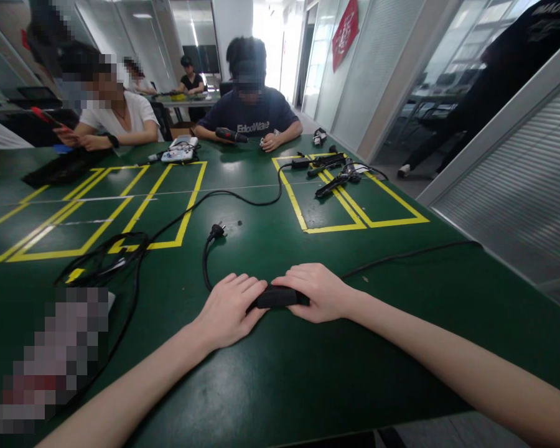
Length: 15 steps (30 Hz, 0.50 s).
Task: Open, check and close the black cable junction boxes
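A black power adapter lies low over the green table in the head view, gripped at both ends. My left hand is closed round its left end, thumb on the near side. My right hand wraps the right end in the same way. From the left end a short black cord curves away to a mains plug, whose metal pins show. A thin black cable runs out past my right hand toward the table's right edge. The adapter's ends are hidden under my fingers.
Coiled black cable and a pixelated long object lie at left. Yellow tape rectangles mark the green table. Black tools lie at back right. Opposite, a person holds a power drill; another sits left beside a black tray.
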{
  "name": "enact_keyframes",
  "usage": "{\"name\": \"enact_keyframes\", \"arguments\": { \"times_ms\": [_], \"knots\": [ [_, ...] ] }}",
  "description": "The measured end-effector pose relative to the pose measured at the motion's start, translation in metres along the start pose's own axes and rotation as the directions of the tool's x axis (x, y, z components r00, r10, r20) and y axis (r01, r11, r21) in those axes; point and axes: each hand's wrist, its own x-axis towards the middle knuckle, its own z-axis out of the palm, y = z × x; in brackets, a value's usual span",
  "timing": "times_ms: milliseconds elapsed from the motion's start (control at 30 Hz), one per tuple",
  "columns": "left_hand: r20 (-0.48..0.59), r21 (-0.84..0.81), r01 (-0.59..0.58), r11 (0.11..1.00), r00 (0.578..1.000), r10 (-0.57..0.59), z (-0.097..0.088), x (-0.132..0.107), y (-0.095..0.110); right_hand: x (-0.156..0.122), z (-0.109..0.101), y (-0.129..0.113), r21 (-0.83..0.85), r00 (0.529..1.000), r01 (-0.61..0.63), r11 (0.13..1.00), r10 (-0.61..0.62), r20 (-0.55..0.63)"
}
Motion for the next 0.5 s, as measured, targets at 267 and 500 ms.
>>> {"name": "enact_keyframes", "arguments": {
  "times_ms": [267, 500],
  "knots": [
    [0.023, -0.028, 0.007, 1.000, 1.000, -0.006, 0.0011, 0.0008, 0.0026, 0.0014, -0.0009, -0.0012, -0.066, 0.999, 0.035, 0.997, -0.033, 0.035],
    [-0.014, 0.033, -0.039, 0.999, 0.999, 0.040, 0.0015, 0.0014, 0.0019, 0.0005, -0.0005, -0.0020, -0.081, 0.999, 0.009, 0.997, -0.005, 0.049]
  ]
}}
